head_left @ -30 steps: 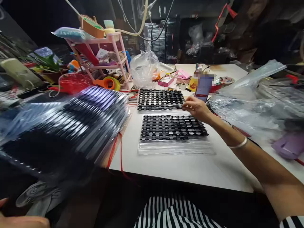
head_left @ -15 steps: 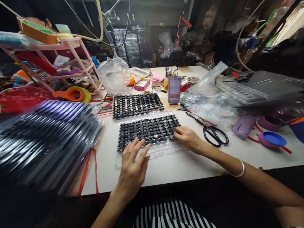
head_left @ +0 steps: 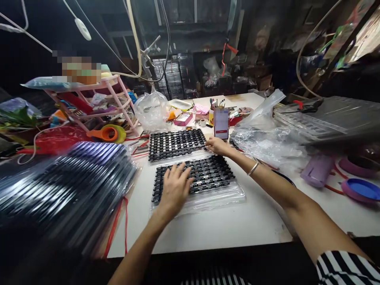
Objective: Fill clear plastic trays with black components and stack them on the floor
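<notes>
Two clear plastic trays filled with rows of small black parts lie on the white table. Over the left part of the near tray [head_left: 208, 174] my left hand [head_left: 176, 186] rests with its fingers spread, holding nothing I can see. My right hand [head_left: 216, 146] is at the right edge of the far tray [head_left: 175, 144], its fingers drawn together; what they pinch, if anything, is too small to name. Directly behind my right hand stands a phone [head_left: 221, 122], propped upright.
On the left is a large stack of black-filled trays [head_left: 74, 178], with a pink rack [head_left: 118, 99] behind it. Crumpled clear plastic [head_left: 267, 142] lies right of the trays. A purple roll [head_left: 317, 170] and a blue-purple dish [head_left: 363, 189] sit at the far right.
My right hand has moved from the near tray's right edge up to the far tray. My left hand now lies farther over the near tray's parts. The view has shifted, and my right arm covers the scissors.
</notes>
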Demonstrator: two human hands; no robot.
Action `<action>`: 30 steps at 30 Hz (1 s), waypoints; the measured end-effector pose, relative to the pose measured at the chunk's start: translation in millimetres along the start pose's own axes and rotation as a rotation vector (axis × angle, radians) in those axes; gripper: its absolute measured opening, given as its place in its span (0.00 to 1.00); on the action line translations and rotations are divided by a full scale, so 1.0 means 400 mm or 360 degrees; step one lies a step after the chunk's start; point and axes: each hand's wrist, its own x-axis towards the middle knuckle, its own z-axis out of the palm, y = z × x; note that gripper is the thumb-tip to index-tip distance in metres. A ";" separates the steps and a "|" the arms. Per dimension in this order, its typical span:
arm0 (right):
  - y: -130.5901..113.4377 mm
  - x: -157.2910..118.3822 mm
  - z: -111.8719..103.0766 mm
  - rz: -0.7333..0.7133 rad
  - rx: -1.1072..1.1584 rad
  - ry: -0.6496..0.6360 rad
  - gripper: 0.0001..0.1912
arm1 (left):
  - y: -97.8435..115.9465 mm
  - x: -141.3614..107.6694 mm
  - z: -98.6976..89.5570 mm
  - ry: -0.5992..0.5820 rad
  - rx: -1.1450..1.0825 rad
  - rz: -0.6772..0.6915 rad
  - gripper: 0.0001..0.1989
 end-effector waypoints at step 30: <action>-0.066 -0.039 0.022 0.0065 0.0582 0.0444 0.17 | -0.111 -0.287 -0.199 0.0615 -0.0539 -0.0821 0.11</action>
